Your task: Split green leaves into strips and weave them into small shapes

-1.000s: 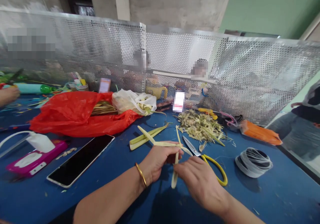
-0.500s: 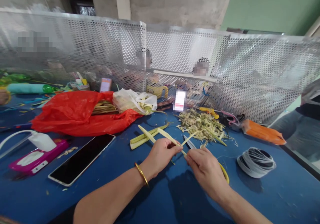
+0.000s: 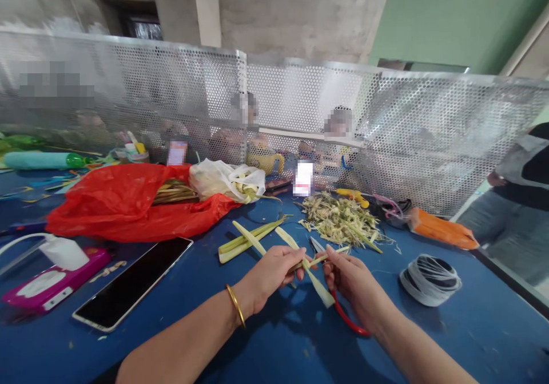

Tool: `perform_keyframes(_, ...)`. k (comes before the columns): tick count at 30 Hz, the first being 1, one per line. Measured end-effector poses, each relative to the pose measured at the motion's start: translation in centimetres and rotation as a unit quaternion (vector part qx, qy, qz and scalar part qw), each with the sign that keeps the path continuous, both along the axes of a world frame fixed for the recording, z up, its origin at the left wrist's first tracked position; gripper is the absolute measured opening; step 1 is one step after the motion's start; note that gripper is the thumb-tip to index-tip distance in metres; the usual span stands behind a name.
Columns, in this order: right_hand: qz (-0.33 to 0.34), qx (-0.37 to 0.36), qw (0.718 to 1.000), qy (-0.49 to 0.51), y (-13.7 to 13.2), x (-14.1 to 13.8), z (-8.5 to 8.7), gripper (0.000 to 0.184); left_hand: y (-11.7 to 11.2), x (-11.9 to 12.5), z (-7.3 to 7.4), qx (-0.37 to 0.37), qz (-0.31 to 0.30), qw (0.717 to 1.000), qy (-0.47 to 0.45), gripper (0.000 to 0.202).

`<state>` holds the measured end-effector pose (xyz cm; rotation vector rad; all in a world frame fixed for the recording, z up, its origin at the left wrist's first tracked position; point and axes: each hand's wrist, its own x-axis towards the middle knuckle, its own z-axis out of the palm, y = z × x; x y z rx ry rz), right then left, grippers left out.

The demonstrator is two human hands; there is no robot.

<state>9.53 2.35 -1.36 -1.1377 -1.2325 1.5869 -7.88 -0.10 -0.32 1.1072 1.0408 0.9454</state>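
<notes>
My left hand (image 3: 281, 265) pinches several pale green leaf strips (image 3: 306, 264) where they cross. One end fans out toward me below the crossing, and another points up and away. My right hand (image 3: 349, 275), fingers closed, grips the strip that runs to the right from the crossing. Scissors (image 3: 317, 245) show their blades beyond my right hand and a red handle below it; the hand hides their middle. Two thicker pale green stalks (image 3: 246, 242) lie on the blue table beyond my left hand.
A heap of leaf scraps (image 3: 341, 219) lies past my hands. On the right are a roll of white cord (image 3: 430, 281) and an orange packet (image 3: 441, 229). Left are a phone (image 3: 135, 284), a purple power strip (image 3: 58, 281) and a red bag (image 3: 115, 201). A perforated screen (image 3: 300, 98) stands behind; people are beyond it.
My right hand has shifted its grip to the strip pointing right. The strip end near me now hangs free and spread. A red scissor handle shows where a yellow one did before.
</notes>
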Motion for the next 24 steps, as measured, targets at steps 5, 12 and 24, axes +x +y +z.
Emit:
perform_keyframes(5, -0.035, 0.045, 0.998, 0.029, -0.7, -0.4, 0.5, 0.035, -0.5, 0.5, -0.2, 0.019, 0.017, 0.999, 0.048, 0.040)
perform_keyframes(12, -0.092, 0.129, 0.986, -0.052, -0.4, -0.5, 0.6, 0.036, -0.8, 0.5, -0.7, 0.081, -0.051, 0.991, 0.096, 0.036)
perform_keyframes(24, -0.021, 0.445, 0.805, -0.393, -2.2, -0.1, 2.7, 0.023, -1.8, 1.9, -1.2, 0.136, -0.075, 0.970, 0.186, 0.029)
